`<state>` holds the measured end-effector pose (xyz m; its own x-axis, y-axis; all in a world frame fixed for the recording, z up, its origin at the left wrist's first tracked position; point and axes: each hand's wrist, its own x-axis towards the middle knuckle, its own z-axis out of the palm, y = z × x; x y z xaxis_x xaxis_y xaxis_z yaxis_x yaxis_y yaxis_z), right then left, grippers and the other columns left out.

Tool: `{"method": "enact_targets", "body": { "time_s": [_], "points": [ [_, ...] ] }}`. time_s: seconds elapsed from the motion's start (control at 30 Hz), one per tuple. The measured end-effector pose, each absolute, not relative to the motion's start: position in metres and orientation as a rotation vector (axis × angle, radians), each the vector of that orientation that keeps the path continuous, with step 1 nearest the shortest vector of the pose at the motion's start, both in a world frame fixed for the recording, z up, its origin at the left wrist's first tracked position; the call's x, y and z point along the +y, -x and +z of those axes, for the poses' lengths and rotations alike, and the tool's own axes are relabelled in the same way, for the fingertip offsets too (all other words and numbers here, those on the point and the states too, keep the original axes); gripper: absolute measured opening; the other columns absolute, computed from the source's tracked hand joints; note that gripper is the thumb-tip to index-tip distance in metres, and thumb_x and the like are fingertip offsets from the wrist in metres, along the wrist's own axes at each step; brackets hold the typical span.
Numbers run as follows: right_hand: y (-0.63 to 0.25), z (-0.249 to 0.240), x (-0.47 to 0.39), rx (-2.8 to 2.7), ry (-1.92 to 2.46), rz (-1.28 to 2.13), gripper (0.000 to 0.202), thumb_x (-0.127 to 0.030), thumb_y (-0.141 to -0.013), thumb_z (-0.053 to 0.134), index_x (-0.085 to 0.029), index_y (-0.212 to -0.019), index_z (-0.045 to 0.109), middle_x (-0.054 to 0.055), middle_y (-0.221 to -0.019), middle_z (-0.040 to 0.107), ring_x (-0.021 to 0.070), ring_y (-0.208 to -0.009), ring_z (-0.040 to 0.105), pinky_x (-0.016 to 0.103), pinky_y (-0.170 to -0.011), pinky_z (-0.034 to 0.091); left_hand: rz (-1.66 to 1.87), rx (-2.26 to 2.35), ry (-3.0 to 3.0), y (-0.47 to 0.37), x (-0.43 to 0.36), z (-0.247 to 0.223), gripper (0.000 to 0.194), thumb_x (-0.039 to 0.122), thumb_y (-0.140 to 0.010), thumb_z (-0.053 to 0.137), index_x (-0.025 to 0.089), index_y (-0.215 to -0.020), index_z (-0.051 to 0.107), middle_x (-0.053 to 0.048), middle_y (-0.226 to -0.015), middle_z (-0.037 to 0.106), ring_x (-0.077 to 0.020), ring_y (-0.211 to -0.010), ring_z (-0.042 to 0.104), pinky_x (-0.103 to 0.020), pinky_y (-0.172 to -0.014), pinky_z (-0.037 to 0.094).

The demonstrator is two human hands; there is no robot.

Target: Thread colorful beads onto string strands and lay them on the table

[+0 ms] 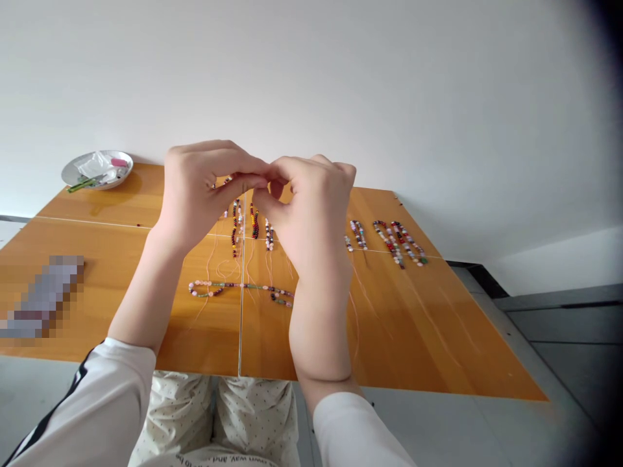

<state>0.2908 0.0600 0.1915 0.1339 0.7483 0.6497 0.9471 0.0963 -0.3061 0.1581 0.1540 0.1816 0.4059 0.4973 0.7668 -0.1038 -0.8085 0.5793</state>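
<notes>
My left hand [207,185] and my right hand [309,198] are raised above the table, fingertips meeting in a pinch. Whatever lies between the fingertips is too small or too hidden to make out. Below them, a strand of pink, green and dark beads [243,285] curves across the table, partly covered by my right forearm. Behind my hands hang or lie several short bead strands, among them a yellow and dark one [234,230] and a red and dark one [254,224]. Thin pale threads trail from them toward me.
The wooden table [413,337] has a seam running through it. A white plate [68,174] with plastic bags, a pink item and a green-handled tool stands at the back left. Multicoloured bead strands [399,243] lie at the right. A blurred-out flat object [46,298] rests at the left.
</notes>
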Motion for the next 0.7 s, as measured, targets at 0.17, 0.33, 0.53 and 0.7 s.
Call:
{"method": "enact_targets", "body": {
  "time_s": [0.17, 0.33, 0.53, 0.7],
  "points": [
    [-0.289, 0.192, 0.061, -1.665, 1.725, -0.339, 0.019, -0.016, -0.086, 0.059, -0.021, -0.069, 0.051, 0.001, -0.07, 0.064, 0.0212, -0.078, 0.058, 0.04, -0.08, 0.031, 1.406, 0.274, -2.23, -0.158, 0.156, 0.182, 0.005, 0.029, -0.077, 0.079, 0.029, -0.083, 0.079, -0.001, -0.081, 0.076, -0.0227, -0.074, 0.066, -0.04, -0.071, 0.053],
    [-0.291, 0.19, 0.062, -1.653, 1.683, -0.288, 0.019, -0.017, -0.089, 0.059, -0.021, -0.071, 0.055, 0.001, -0.069, 0.061, 0.0196, -0.076, 0.057, 0.04, -0.081, 0.035, 1.415, 0.285, -2.162, -0.161, 0.156, 0.181, 0.008, 0.03, -0.077, 0.08, 0.023, -0.077, 0.077, -0.002, -0.076, 0.074, -0.0185, -0.073, 0.066, -0.033, -0.069, 0.055],
    [-0.299, 0.183, 0.072, -1.55, 1.147, -0.082, 0.014, -0.019, -0.09, 0.06, -0.022, -0.076, 0.061, -0.001, -0.071, 0.064, 0.0132, -0.067, 0.056, 0.032, -0.069, 0.045, 1.622, 0.227, -1.749, -0.169, 0.147, 0.182, 0.012, 0.029, -0.077, 0.082, 0.019, -0.076, 0.075, 0.0, -0.072, 0.074, -0.0104, -0.065, 0.067, -0.023, -0.063, 0.056],
    [-0.296, 0.179, 0.08, -1.458, 0.958, 0.042, 0.003, -0.025, -0.092, 0.062, -0.024, -0.091, 0.065, 0.001, -0.092, 0.072, 0.0141, -0.083, 0.065, 0.032, -0.077, 0.055, 1.641, 0.115, -1.575, -0.172, 0.149, 0.182, 0.009, 0.026, -0.073, 0.085, 0.021, -0.076, 0.077, 0.001, -0.072, 0.074, -0.0063, -0.063, 0.066, -0.019, -0.061, 0.057]
  ]
}}
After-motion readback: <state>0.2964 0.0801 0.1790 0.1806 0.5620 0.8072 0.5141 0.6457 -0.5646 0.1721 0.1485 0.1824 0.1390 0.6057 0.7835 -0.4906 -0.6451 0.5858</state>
